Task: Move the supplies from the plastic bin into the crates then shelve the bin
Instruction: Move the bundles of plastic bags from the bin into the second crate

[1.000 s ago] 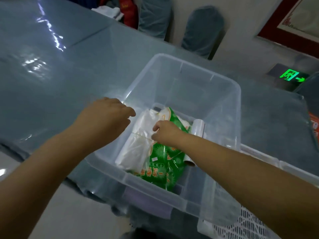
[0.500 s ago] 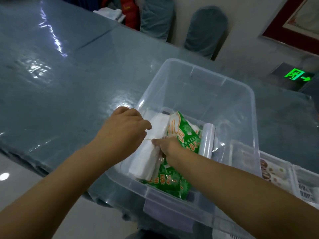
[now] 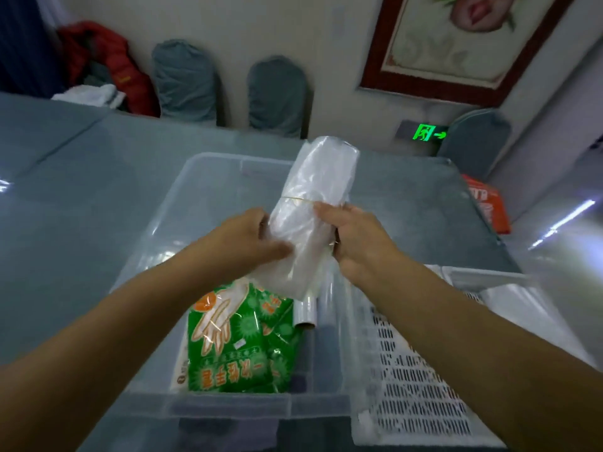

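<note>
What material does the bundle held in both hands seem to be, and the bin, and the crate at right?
Bundle: thin, glossy, translucent plastic film, probably bags, crinkled and tied with a band. Bin: clear rigid plastic, see-through walls. Crate: white hard plastic, slotted, apparently matte.

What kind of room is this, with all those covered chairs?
Probably a banquet or meeting room. Chairs in grey-blue covers stand along a long table under a matching cloth, a green exit sign glows low on the wall, and a big framed picture hangs above.
</note>
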{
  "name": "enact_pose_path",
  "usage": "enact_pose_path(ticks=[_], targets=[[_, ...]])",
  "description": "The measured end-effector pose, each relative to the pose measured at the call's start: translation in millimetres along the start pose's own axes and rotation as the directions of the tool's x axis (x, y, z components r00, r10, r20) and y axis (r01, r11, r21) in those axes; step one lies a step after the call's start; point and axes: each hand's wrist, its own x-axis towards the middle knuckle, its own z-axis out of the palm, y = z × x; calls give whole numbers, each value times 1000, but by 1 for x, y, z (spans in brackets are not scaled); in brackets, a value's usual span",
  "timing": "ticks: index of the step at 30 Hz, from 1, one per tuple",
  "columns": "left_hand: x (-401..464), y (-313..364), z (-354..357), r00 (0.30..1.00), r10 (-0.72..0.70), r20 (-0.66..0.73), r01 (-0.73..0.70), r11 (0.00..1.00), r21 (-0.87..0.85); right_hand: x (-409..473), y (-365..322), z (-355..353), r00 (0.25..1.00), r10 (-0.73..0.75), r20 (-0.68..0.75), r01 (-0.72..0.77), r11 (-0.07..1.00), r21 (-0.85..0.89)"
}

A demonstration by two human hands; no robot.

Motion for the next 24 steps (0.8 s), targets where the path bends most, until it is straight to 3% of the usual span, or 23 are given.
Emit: enact_pose_path(ticks=[4, 9, 14, 20, 22, 24], targets=[[10, 58, 45, 999, 17, 32, -6, 948, -317, -14, -26, -66, 994, -47, -98, 53, 997, 53], [22, 126, 113, 991, 65, 115, -13, 911, -412, -32, -48, -163, 987, -1, -164, 29, 986, 166], [41, 190, 213, 972, 92, 218, -32, 963, -267, -49, -59, -272, 991, 59, -123, -34, 980, 195], [68, 221, 345, 906, 89, 413, -73, 996, -55, -64, -60, -415, 881, -61, -470, 17, 995, -97], [70, 211, 382, 889, 135, 438, -210, 969, 128, -72, -56, -455, 845, -104, -525, 0, 981, -194], [68, 201, 419, 848, 199, 490, -378, 877, 297, -83, -52, -488, 817, -136, -560, -35, 958, -283]])
